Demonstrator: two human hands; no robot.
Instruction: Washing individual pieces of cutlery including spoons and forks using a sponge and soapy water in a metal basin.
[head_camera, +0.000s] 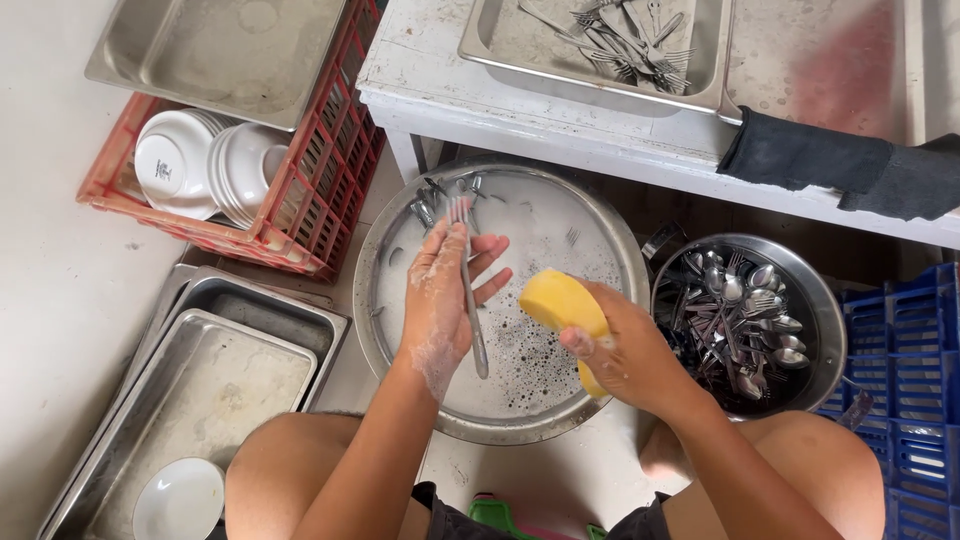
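Two hands over soapy basin (400, 250), knees below. Left hand (440, 300), foamy, closed on fork (467, 290): tines up and away, handle toward body, long axis near-vertical in frame. Right hand (625, 355) clamped on yellow sponge (560, 305), just right of fork, close, not touching. More cutlery at basin's far rim. Pot of spoons (745, 320) to the right, trays (200, 380) to the left. Farther: crate of bowls (215, 165), table (560, 120) with tray of forks (620, 45).
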